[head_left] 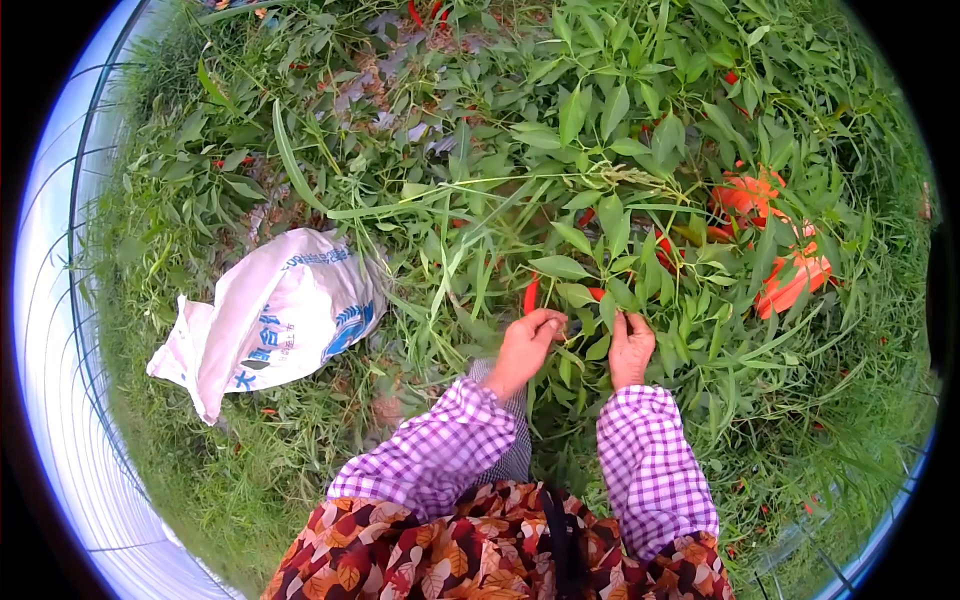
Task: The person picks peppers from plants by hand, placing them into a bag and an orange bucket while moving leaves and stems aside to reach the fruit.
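Left hand: the left hand has thumb and fingertips pinched together among leaves; any item between them cannot be confirmed.
Right hand: the right hand is closed, fingertips at the leaves; grip contents cannot be confirmed.
Nearest pepper: a red pepper, upright, just beyond the left hand.
Other pepper: a second pepper, partly hidden by leaves between the hands.
Plants: green pepper plants, leafy, around both hands, mixed with long grass.
Sack: white sack with blue printing, left of the hands, lying on greenery.
Orange-red material: bright pieces, right, among foliage.
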`<state>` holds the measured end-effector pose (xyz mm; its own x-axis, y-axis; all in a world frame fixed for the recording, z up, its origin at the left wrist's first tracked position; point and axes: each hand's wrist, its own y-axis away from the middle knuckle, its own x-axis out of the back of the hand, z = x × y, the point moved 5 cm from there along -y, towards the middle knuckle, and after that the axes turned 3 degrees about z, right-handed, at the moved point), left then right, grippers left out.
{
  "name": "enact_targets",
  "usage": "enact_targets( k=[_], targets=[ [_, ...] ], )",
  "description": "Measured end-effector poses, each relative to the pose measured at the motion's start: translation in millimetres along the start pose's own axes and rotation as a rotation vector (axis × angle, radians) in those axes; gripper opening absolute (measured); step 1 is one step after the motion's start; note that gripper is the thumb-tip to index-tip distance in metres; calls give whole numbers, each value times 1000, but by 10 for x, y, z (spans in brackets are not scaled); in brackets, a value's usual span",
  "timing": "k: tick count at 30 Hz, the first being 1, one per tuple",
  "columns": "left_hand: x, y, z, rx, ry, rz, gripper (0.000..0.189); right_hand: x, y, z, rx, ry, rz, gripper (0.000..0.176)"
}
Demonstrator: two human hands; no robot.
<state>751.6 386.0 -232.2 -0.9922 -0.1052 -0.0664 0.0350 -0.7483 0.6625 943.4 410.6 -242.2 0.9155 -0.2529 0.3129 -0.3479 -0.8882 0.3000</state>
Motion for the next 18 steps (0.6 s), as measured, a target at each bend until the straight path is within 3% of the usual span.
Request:
enact_targets(
  k=[2,3,4,5,8,13,18],
  targets=[
    [377,-60,-139,-17,112,213,19,174,66,-221,-3,309,25,17],
    [537,-72,-156,63,-6,258,18,231,109,-336,104,314,61,17],
    [688,-62,-183,142,-123,302,17,290,122,-381,57,354,16,19],
    [806,-200,-439,1,-349,249,18,338,141,-405,42,341,6,19],
    [531,-177,-122,-252,-1028,87,28,421,191,-400,50,344,25,19],
    [176,-397,-282,-218,-1257,-203,48,543,273,-599,23,304,50,18],
    [72,-442,-386,-283,-1269,-346,43,634,278,-834,70,412,73,24]
  ],
)
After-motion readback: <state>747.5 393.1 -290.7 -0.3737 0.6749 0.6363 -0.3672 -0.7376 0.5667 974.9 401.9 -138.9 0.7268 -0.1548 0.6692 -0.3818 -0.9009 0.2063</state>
